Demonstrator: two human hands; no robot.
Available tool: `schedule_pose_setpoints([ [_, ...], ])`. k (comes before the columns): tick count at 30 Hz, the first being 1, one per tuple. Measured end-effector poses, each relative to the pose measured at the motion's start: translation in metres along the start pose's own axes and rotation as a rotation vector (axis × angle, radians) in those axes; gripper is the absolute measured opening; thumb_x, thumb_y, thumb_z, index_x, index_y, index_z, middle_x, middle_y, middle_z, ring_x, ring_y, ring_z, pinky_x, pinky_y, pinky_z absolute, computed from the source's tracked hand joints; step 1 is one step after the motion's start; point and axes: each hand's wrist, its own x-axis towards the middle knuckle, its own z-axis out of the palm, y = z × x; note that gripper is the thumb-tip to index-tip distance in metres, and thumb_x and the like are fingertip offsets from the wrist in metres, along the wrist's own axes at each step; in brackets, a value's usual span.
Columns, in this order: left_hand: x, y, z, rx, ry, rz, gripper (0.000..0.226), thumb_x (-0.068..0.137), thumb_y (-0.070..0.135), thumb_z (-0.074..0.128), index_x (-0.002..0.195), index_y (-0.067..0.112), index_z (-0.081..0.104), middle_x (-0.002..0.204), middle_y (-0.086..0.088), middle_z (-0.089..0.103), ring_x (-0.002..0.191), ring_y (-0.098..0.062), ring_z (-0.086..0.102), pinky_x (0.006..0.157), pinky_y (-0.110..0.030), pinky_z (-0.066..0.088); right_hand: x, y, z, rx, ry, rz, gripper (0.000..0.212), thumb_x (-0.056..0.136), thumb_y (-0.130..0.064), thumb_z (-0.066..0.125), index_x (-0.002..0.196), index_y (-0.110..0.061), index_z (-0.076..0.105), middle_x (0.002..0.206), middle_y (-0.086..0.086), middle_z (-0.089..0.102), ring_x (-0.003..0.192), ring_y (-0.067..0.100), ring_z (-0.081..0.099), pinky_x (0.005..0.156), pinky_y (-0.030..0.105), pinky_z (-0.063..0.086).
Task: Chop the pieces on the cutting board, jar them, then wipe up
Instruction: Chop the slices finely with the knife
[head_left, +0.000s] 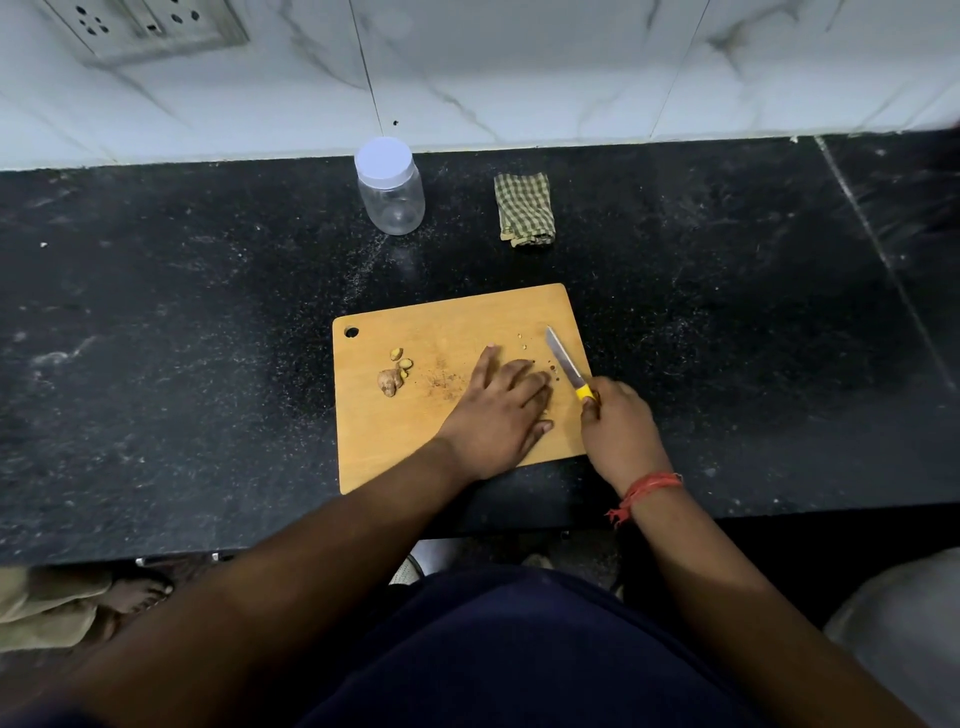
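A wooden cutting board (395, 441) lies on the black counter. On its left part sit a brown knobbly piece (389, 383) and a few small yellowish bits (401, 359). My left hand (498, 410) rests flat on the board's middle, fingers straight, hiding whatever lies under it. My right hand (618, 426) grips the yellow handle of a small knife (566, 364), blade pointing away over the board's right edge. Tiny crumbs (551, 370) lie between the hand and the blade. A clear jar with a white lid (389, 184) stands behind the board. A checked cloth (523, 209) lies folded to its right.
The black stone counter (182, 338) runs left and right of the board, with a seam (883, 249) at the right. A marble wall (519, 67) with a socket plate (150, 26) backs it. Someone's bare foot (140, 595) shows on the floor at lower left.
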Motion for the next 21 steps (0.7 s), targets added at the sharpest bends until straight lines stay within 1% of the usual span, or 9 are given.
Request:
schedule_pose_setpoints([
  [3, -0.005, 0.001, 0.0, -0.004, 0.074, -0.002, 0.05, 0.105, 0.047, 0.038, 0.134, 0.014, 0.062, 0.137, -0.007, 0.057, 0.136, -0.029, 0.043, 0.119, -0.065, 0.019, -0.001, -0.002, 0.001, 0.011, -0.009, -0.015, 0.029, 0.098, -0.009, 0.049, 0.124, -0.007, 0.061, 0.115, 0.015, 0.059, 0.103, 0.032, 0.057, 0.085, 0.035, 0.046],
  [6, -0.014, 0.002, 0.001, -0.035, 0.099, -0.034, 0.051, 0.106, 0.046, 0.036, 0.135, 0.011, 0.059, 0.135, -0.009, 0.056, 0.135, -0.03, 0.043, 0.121, -0.061, 0.016, -0.002, -0.007, 0.006, 0.005, -0.05, -0.051, 0.028, 0.098, -0.011, 0.049, 0.122, -0.009, 0.061, 0.115, 0.013, 0.058, 0.102, 0.031, 0.057, 0.085, 0.036, 0.048],
  [10, -0.022, 0.001, 0.002, -0.066, 0.115, -0.09, 0.059, 0.106, 0.048, 0.033, 0.143, 0.006, 0.051, 0.139, -0.014, 0.053, 0.137, -0.031, 0.042, 0.125, -0.054, 0.014, 0.002, -0.019, 0.014, -0.009, -0.083, -0.11, 0.018, 0.097, -0.009, 0.051, 0.111, -0.007, 0.062, 0.111, 0.012, 0.058, 0.098, 0.03, 0.058, 0.081, 0.035, 0.047],
  [15, -0.028, -0.008, 0.007, -0.063, 0.069, -0.156, 0.065, 0.106, 0.05, 0.03, 0.15, 0.005, 0.041, 0.149, -0.014, 0.045, 0.145, -0.03, 0.034, 0.125, -0.054, 0.012, 0.002, -0.017, 0.015, -0.018, -0.017, -0.071, 0.01, 0.097, -0.011, 0.053, 0.102, -0.005, 0.058, 0.105, 0.015, 0.059, 0.091, 0.034, 0.058, 0.071, 0.036, 0.044],
  [18, -0.031, -0.012, 0.009, -0.071, 0.057, -0.187, 0.066, 0.105, 0.051, 0.03, 0.153, 0.006, 0.038, 0.154, -0.014, 0.041, 0.147, -0.03, 0.031, 0.124, -0.054, 0.013, 0.0, -0.012, 0.013, 0.005, 0.013, -0.07, 0.01, 0.097, -0.01, 0.053, 0.104, -0.005, 0.058, 0.106, 0.015, 0.058, 0.092, 0.033, 0.059, 0.072, 0.034, 0.044],
  [21, -0.031, -0.013, 0.01, -0.086, 0.054, -0.208, 0.068, 0.105, 0.053, 0.029, 0.154, 0.006, 0.035, 0.157, -0.014, 0.038, 0.148, -0.03, 0.029, 0.125, -0.054, 0.013, -0.002, -0.017, 0.016, 0.028, -0.011, -0.119, 0.01, 0.097, -0.01, 0.053, 0.105, -0.006, 0.058, 0.107, 0.012, 0.058, 0.093, 0.029, 0.059, 0.075, 0.035, 0.048],
])
